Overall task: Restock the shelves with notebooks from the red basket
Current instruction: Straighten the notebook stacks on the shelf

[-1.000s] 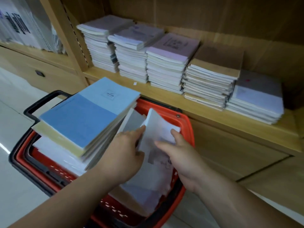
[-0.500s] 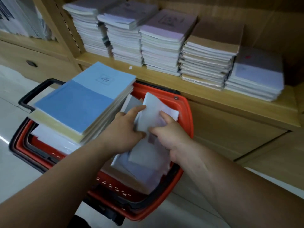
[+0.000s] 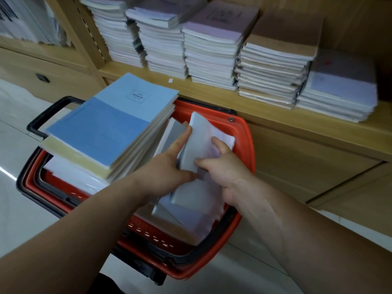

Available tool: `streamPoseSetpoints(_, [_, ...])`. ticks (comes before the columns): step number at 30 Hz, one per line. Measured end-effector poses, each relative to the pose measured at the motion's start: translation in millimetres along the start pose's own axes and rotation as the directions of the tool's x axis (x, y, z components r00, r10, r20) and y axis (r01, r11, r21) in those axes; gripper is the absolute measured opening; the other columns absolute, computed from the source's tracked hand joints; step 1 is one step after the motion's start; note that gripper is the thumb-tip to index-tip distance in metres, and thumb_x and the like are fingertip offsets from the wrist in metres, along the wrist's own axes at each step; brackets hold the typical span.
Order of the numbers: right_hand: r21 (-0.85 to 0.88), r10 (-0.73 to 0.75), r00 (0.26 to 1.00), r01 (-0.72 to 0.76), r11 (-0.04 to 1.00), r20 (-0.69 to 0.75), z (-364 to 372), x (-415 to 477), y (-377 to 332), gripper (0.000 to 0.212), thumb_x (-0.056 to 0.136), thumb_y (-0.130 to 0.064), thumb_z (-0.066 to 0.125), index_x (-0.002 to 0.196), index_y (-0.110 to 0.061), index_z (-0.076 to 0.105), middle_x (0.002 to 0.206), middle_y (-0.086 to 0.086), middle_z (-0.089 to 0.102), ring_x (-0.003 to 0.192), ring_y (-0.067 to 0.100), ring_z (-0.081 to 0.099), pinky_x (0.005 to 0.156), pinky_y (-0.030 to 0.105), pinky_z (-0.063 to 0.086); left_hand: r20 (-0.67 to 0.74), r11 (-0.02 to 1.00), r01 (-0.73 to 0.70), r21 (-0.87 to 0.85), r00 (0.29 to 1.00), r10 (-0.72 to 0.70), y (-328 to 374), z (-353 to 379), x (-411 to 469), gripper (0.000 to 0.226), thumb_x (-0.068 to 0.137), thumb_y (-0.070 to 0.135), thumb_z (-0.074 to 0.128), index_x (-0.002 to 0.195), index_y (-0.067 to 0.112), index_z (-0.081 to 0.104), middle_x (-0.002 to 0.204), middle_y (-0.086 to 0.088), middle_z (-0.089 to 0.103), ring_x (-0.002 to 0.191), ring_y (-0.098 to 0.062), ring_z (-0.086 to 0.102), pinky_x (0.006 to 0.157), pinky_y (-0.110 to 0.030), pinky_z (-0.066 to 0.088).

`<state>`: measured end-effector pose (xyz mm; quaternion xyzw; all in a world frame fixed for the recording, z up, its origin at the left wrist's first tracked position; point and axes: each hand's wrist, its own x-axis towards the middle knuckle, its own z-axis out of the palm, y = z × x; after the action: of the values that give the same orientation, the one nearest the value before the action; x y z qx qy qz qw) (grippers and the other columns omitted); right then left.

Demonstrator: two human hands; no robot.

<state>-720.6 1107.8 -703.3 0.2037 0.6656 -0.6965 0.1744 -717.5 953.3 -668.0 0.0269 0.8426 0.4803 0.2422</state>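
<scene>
A red basket (image 3: 247, 145) with black handles sits on the floor below the shelf. A tall pile of blue-covered notebooks (image 3: 110, 128) fills its left side. Pale notebooks (image 3: 197, 200) lean upright in its right side. My left hand (image 3: 167, 170) reaches in among them, its forefinger laid along the left face of a pale upright notebook (image 3: 197, 134). My right hand (image 3: 222, 164) grips that same notebook from the right, thumb across its front. The wooden shelf (image 3: 212, 94) above carries several stacks of notebooks (image 3: 212, 49).
A wooden upright post (image 3: 84, 32) divides this shelf bay from another bay of wrapped goods (image 3: 23, 20) at the left. Closed wooden cabinet fronts (image 3: 297, 162) run under the shelf. Pale tiled floor (image 3: 19, 145) lies around the basket.
Both hands have pushed deeper into the right side of the basket and closed in on one upright pale notebook. The view has dropped nearer to the basket.
</scene>
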Motion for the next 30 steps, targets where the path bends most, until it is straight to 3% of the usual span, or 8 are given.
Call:
streamPoseSetpoints(6, [0.063, -0.043, 0.999, 0.043, 0.997, 0.007, 3.8, 0.2, -1.4, 0.104, 0.059, -0.027, 0.080, 0.149, -0.052, 0.033, 0.140, -0.004, 0.056, 0.107, 0.025, 0.068, 0.089, 0.046, 0.059, -0.101, 0.989, -0.106, -0.099, 0.990, 0.096, -0.4, 7.8, -2.6, 0.097, 0.085, -0.001, 0.068, 0.140, 0.069, 0.030, 0.097, 0.007, 0.073, 0.081, -0.015, 0.074, 0.072, -0.038, 0.062])
streamPoseSetpoints(9, [0.039, -0.175, 0.984, 0.173, 0.984, 0.035, 0.5, -0.8, -13.0, 0.090, 0.075, -0.025, 0.084, 0.148, -0.051, 0.038, 0.137, -0.007, 0.056, 0.108, 0.017, 0.066, 0.091, 0.038, 0.058, -0.232, 0.975, -0.192, -0.113, 0.959, 0.162, 12.5, -7.0, -10.6, 0.092, 0.085, -0.004, 0.068, 0.140, 0.062, 0.037, 0.095, 0.007, 0.071, 0.076, -0.009, 0.071, 0.066, -0.030, 0.060])
streamPoseSetpoints(13, [0.071, -0.376, 0.926, 0.373, 0.925, 0.033, -1.5, -5.6, -37.7, 0.078, 0.064, -0.046, 0.086, 0.129, -0.068, 0.048, 0.145, -0.015, 0.050, 0.122, 0.010, 0.060, 0.101, 0.041, 0.053, -0.378, 0.914, -0.308, -0.263, 0.905, 0.196, 36.7, -39.1, -23.8, 0.087, 0.086, -0.002, 0.068, 0.134, 0.066, 0.041, 0.105, -0.006, 0.074, 0.084, -0.026, 0.074, 0.064, -0.035, 0.059])
streamPoseSetpoints(15, [0.125, -0.445, 0.893, 0.435, 0.892, 0.067, -13.4, -11.6, -51.7, 0.075, 0.075, -0.040, 0.086, 0.134, -0.065, 0.046, 0.139, -0.026, 0.052, 0.120, 0.000, 0.060, 0.099, 0.035, 0.054, -0.406, 0.864, -0.366, -0.345, 0.889, 0.214, 49.6, -43.7, -29.2, 0.085, 0.088, -0.003, 0.064, 0.135, 0.064, 0.041, 0.101, -0.005, 0.076, 0.078, -0.026, 0.074, 0.058, -0.031, 0.057])
streamPoseSetpoints(17, [0.146, -0.494, 0.863, 0.478, 0.866, 0.108, -34.4, -18.5, -64.1, 0.074, 0.082, -0.028, 0.082, 0.140, -0.057, 0.046, 0.135, -0.031, 0.052, 0.118, -0.006, 0.060, 0.092, 0.028, 0.056, -0.399, 0.827, -0.401, -0.394, 0.885, 0.239, 61.6, -38.8, -30.5, 0.084, 0.089, -0.002, 0.061, 0.137, 0.063, 0.040, 0.100, -0.006, 0.076, 0.075, -0.028, 0.073, 0.056, -0.032, 0.056])
streamPoseSetpoints(20, [0.127, -0.516, 0.852, 0.504, 0.854, 0.092, -69.0, -32.1, -84.3, 0.073, 0.082, -0.021, 0.080, 0.140, -0.052, 0.050, 0.141, -0.017, 0.057, 0.117, 0.007, 0.065, 0.082, 0.029, 0.059, -0.364, 0.781, -0.409, -0.472, 0.897, 0.250, 83.4, -24.1, -22.0, 0.082, 0.089, -0.001, 0.060, 0.138, 0.063, 0.041, 0.102, -0.009, 0.076, 0.077, -0.033, 0.072, 0.056, -0.036, 0.058])
streamPoseSetpoints(26, [0.107, -0.547, 0.805, 0.580, 0.808, -0.230, -156.1, -57.9, -115.9, 0.087, 0.085, -0.011, 0.077, 0.152, -0.038, 0.029, 0.121, -0.016, 0.067, 0.095, 0.004, 0.072, 0.071, 0.026, 0.060, -0.187, 0.742, -0.421, -0.522, 0.905, 0.382, 166.3, 26.9, 25.9, 0.082, 0.089, -0.005, 0.058, 0.139, 0.058, 0.043, 0.095, -0.004, 0.078, 0.073, -0.026, 0.072, 0.056, -0.030, 0.057])
streamPoseSetpoints(30, [0.054, -0.504, 0.755, 0.575, 0.816, -0.420, -210.5, -60.7, -123.7, 0.060, 0.084, -0.008, 0.079, 0.133, -0.027, 0.051, 0.112, 0.000, 0.074, 0.090, 0.022, 0.075, 0.071, 0.042, 0.063, -0.012, 0.781, -0.352, -0.516, 0.914, 0.405, 208.3, 72.4, 69.0, 0.083, 0.091, -0.002, 0.055, 0.148, 0.053, 0.033, 0.105, 0.011, 0.076, 0.083, -0.022, 0.075, 0.061, -0.028, 0.057])
